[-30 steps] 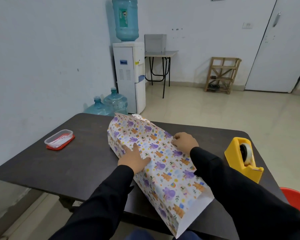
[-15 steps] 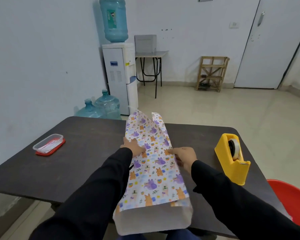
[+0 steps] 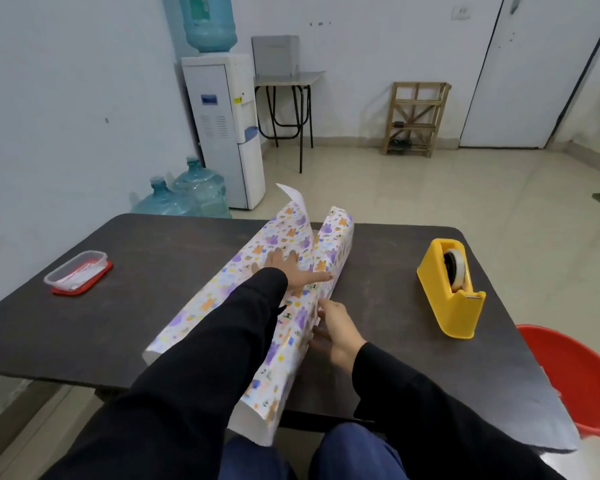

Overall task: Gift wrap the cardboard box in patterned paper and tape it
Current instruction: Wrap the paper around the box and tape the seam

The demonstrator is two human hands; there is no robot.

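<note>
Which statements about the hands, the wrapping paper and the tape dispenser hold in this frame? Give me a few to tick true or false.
1. The left hand lies flat on top of the patterned paper. True.
2. The right hand holds the tape dispenser. False: the dispenser stands untouched on the table, and the right hand is at the paper's right side.
3. The paper's far end is folded shut. False: it stands open, its two flaps apart.
4. A clear container on a red lid sits on the table's left part. True.
</note>
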